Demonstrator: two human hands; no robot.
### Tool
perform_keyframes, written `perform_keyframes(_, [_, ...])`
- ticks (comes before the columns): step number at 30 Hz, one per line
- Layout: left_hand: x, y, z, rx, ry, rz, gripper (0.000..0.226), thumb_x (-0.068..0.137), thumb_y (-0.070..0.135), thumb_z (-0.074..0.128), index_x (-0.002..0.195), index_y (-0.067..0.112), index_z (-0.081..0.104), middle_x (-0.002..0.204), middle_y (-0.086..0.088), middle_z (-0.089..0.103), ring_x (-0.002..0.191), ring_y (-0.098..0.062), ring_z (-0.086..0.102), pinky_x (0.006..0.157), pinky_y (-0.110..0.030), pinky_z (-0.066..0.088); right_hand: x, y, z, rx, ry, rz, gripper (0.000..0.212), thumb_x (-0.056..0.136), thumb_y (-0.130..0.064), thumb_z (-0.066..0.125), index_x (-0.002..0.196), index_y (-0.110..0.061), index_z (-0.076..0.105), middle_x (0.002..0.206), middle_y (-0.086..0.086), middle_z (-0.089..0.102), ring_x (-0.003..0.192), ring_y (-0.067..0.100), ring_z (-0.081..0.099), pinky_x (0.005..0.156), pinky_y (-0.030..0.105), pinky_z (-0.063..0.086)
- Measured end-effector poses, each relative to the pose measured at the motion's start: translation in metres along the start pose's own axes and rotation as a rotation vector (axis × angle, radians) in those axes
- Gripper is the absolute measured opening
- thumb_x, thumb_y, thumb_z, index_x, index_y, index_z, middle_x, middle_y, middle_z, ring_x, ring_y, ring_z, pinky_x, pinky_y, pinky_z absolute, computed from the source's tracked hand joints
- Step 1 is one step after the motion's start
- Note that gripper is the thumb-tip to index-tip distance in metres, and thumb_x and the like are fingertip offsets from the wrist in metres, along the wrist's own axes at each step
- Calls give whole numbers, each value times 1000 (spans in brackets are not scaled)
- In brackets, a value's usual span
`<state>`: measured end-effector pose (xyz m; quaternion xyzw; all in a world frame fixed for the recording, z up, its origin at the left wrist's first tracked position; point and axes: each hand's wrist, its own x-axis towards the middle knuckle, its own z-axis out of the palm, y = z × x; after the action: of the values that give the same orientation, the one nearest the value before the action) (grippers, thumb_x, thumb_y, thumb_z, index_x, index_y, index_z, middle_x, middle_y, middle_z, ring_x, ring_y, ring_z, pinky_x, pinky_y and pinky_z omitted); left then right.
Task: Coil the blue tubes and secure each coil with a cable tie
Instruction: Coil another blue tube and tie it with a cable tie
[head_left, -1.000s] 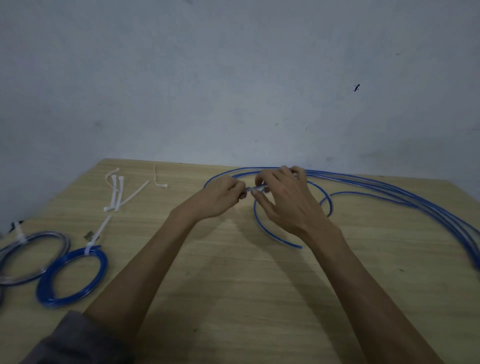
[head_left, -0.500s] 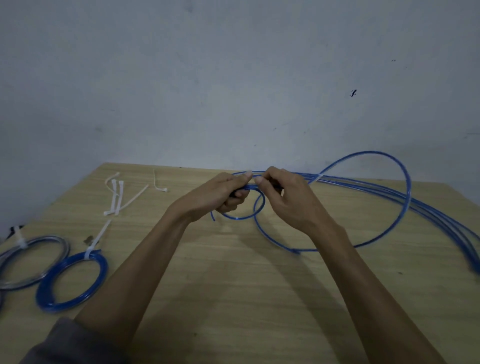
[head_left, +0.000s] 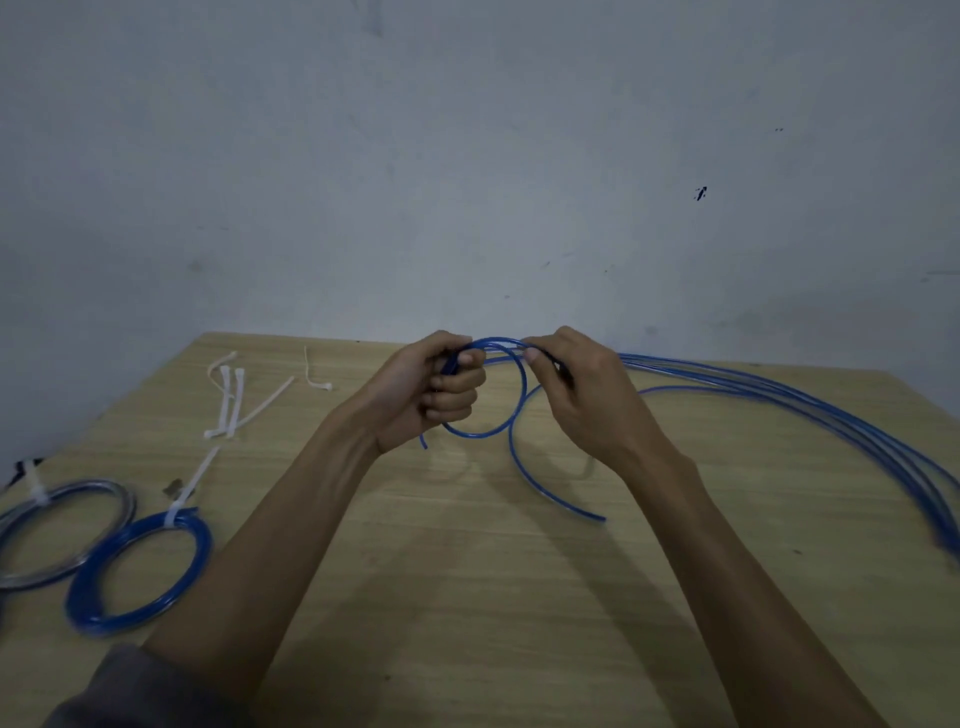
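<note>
Above a wooden table (head_left: 467, 597) set against a bare grey wall (head_left: 467, 156), a small loop of blue tube (head_left: 511, 400) is gripped by the left hand (head_left: 431, 389) and pinched by the right hand (head_left: 587, 395).

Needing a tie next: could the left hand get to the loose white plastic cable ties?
Probably yes, once free: the loose white plastic cable ties lie uncovered on that side, but the left hand grips the thin blue tube loop.
</note>
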<state>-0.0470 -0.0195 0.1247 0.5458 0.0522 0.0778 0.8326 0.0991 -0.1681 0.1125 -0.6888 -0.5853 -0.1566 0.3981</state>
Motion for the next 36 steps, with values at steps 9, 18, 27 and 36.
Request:
perform_keyframes(9, [-3,3,0,24,-24,-146,35,102,36,35,71,21,39,54,9,14,41,-6,7,39,-21,8,-1,-6,3,25,-67,-39,29,106,-24,45,122,-13,68,87,-5,56,78,5,50,74,25,42])
perform_keyframes(18, [2,11,6,-126,88,-10,47,99,38,44,55,24,34,49,9,8,36,-8,4,34,-20,6,-4,-3,-1,41,-65,96,38,108,-31,36,142,-20,51,73,-15,53,69,2,55,66,19,42])
perform_keyframes(27, [-18,41,-11,-510,143,271,37,101,30,33,65,21,33,52,7,18,41,-10,7,36,-23,14,-6,1,8,-46,144,35,27,106,-19,46,126,-10,62,104,0,61,83,14,59,75,39,52])
perform_keyframes(36, [-7,30,31,-92,351,614,30,105,20,28,77,18,38,55,6,29,43,-6,19,47,-24,13,-2,-46,12,407,-163,266,22,107,-18,43,119,-14,62,79,-6,72,56,6,49,57,19,41])
